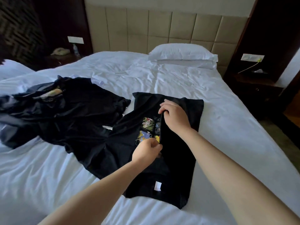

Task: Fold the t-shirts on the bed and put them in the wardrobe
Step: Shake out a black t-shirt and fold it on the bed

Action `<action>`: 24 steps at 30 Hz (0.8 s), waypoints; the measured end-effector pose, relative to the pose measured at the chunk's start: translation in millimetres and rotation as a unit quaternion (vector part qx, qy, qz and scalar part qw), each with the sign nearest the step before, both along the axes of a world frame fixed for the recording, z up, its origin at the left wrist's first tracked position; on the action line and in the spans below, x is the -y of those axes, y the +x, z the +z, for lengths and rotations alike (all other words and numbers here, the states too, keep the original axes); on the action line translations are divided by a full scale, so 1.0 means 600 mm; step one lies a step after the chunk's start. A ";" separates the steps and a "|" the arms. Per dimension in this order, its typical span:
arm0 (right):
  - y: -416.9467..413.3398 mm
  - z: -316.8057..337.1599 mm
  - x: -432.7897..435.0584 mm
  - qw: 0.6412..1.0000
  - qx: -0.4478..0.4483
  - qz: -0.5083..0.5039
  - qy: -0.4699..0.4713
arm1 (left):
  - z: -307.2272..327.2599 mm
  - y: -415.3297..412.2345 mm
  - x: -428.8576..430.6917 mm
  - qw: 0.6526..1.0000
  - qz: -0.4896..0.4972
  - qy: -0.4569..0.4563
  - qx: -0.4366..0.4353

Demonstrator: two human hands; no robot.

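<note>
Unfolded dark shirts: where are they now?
Head view: the unfolded dark shirts lie heaped on the left of the bed, touching the printed black t-shirt to their right.

A bedroom is shown, seemingly one in a hotel. A wide bed (178, 82) made up in white linen is backed by a padded beige panelled headboard (162, 30), against which stacked white pillows (181, 51) are laid. It is flanked by dark wooden nightstands, each set under a white wall switch panel (251, 57). A beige telephone (60, 51) and a clear water bottle (76, 49) are kept on one nightstand (53, 61).
</note>
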State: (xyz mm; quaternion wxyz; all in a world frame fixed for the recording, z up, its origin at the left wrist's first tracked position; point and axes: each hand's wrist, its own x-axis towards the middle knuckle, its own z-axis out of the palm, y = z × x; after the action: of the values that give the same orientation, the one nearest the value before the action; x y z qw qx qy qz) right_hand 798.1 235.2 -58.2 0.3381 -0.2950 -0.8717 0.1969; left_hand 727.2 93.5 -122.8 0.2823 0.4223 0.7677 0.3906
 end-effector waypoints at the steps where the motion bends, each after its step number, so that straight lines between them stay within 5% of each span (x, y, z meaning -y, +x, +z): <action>1: -0.034 -0.001 0.009 1.000 0.006 0.021 -0.001 | -0.002 -0.020 0.013 0.999 0.014 0.008 0.037; 14: -0.403 -0.091 0.185 0.956 0.141 0.257 0.031 | -0.057 -0.262 0.211 0.983 0.170 -0.040 0.047; 24: -0.494 -0.170 0.252 0.907 0.279 0.310 0.063 | -0.103 -0.332 0.266 0.985 0.130 -0.107 0.033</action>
State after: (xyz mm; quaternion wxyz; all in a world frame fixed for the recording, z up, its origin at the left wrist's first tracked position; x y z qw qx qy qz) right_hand 501.6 84.3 -160.0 0.0206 -0.0309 -0.9885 0.1464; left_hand 528.0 -66.4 -184.7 0.2978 0.2735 0.8437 0.3532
